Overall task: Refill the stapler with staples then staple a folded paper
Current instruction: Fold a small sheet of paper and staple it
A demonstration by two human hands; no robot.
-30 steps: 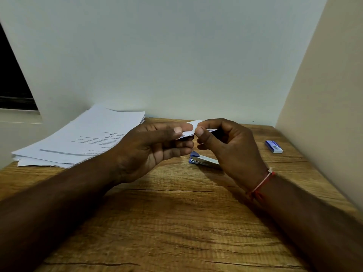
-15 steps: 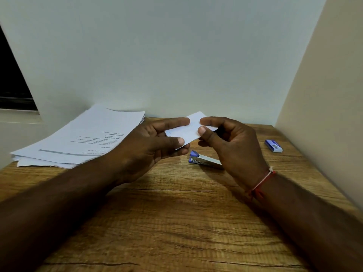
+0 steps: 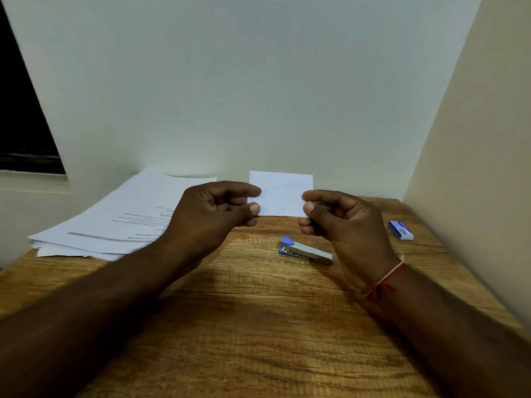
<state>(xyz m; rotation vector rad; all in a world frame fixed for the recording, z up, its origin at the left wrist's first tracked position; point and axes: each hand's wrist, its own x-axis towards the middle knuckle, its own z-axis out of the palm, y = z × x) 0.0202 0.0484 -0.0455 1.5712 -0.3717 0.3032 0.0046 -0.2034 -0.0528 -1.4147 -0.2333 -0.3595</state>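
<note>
Two hands hold the paper up in front of the back wall, above the far part of the worktop. It is a small white rectangle, upright and flat, with faint specks near its lower edge that are too small to read. The left hand pinches its left edge between curled fingers, and the right hand pinches the right edge the same way. The stapler, silver with a blue tip, lies closed on the wood below the paper, just beside the right hand. A blue box sits near the right wall, well apart from the stapler. Printed sheets fill the far left corner, reaching the left edge. Walls close the back and right sides, and bare wood runs between the forearms to the near edge.
</note>
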